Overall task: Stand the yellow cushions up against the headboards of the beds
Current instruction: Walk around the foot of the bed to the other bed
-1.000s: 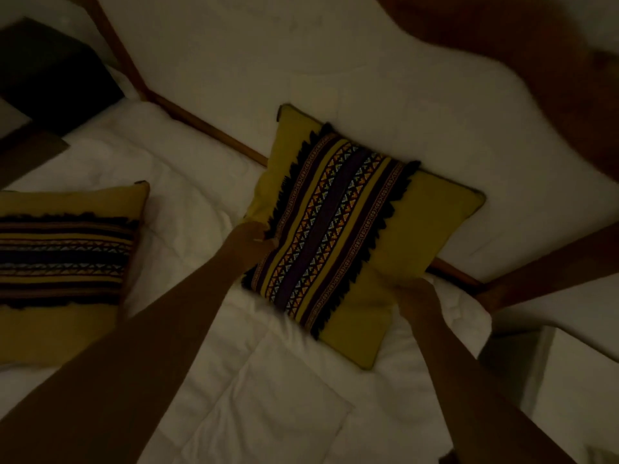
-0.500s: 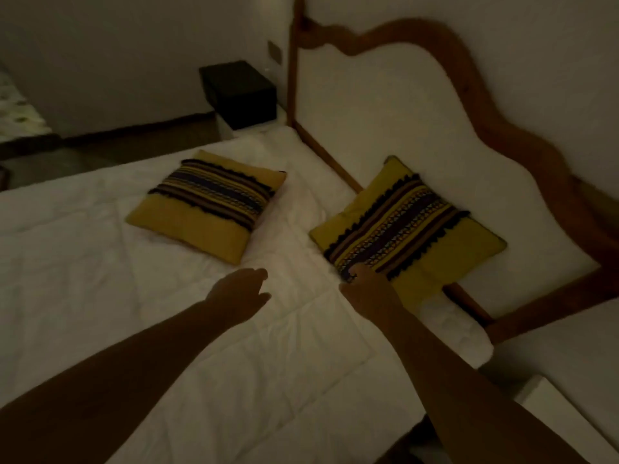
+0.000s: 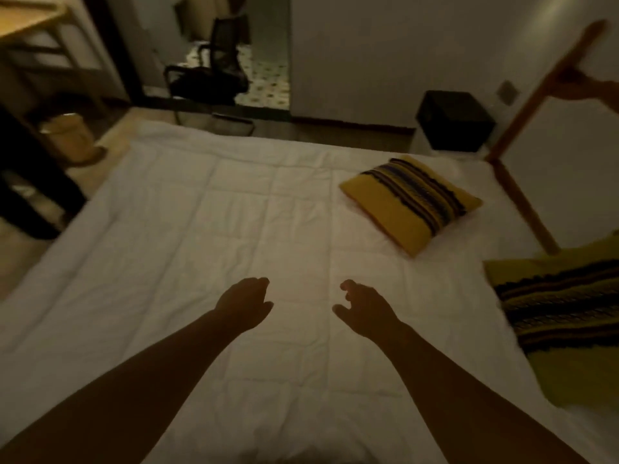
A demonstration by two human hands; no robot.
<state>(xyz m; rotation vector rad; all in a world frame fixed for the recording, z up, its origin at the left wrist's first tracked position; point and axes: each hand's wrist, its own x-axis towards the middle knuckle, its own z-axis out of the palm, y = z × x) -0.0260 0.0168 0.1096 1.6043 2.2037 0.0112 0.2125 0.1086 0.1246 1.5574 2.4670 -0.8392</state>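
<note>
One yellow cushion [image 3: 411, 199] with dark striped bands lies flat on the white quilt [image 3: 207, 236], a little short of the headboard [image 3: 516, 195] with its wooden frame. A second yellow striped cushion [image 3: 566, 316] leans at the right edge of the view, near the headboard, partly cut off. My left hand [image 3: 244, 304] and my right hand [image 3: 365, 308] hover side by side over the middle of the quilt, fingers loosely apart, holding nothing. Both are well short of the flat cushion.
A black box [image 3: 454, 120] sits on a white stand beside the bed's far corner. Beyond the bed are a black office chair [image 3: 211, 68] in a doorway, a pale bin [image 3: 72, 137] and a wooden desk [image 3: 30, 21] at the left.
Both hands have let go of the right cushion, which now leans by the headboard. The view has swung left; my hands have drawn back over the middle of the quilt.
</note>
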